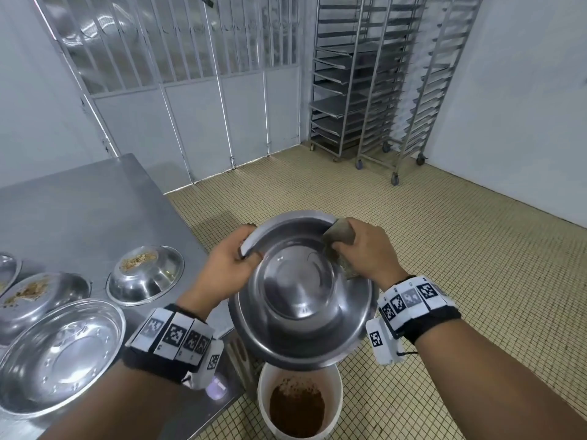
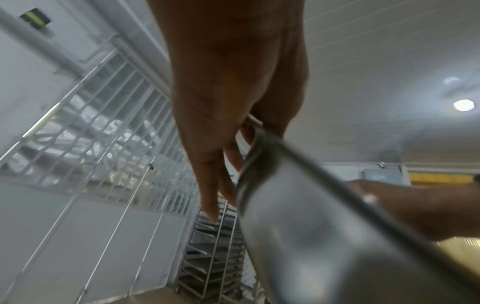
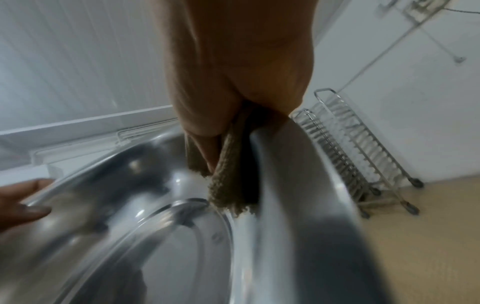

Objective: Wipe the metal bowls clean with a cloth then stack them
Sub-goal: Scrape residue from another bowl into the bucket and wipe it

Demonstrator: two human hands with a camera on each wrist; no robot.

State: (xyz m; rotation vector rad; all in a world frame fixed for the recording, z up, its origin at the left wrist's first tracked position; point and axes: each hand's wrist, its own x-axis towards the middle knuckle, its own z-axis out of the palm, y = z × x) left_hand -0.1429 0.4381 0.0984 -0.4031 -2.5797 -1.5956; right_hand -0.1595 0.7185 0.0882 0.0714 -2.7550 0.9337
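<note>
A large metal bowl [image 1: 301, 300] is held tilted in the air beside the table, above a white bucket. My left hand [image 1: 236, 254] grips its left rim [image 2: 262, 133], thumb inside and fingers behind. My right hand [image 1: 352, 246] holds a tan cloth [image 1: 340, 233] folded over the bowl's right rim, and the cloth [image 3: 228, 181] presses against the inner wall [image 3: 145, 205]. On the table to the left lie a clean bowl [image 1: 60, 354] and two bowls with brown crumbs [image 1: 146, 274] [image 1: 41, 296].
The steel table [image 1: 85, 211] fills the left side. The white bucket [image 1: 300, 404] with brown waste stands on the tiled floor under the held bowl. Wheeled tray racks [image 1: 378, 81] stand at the back right. A barred metal partition [image 1: 190, 58] closes the back.
</note>
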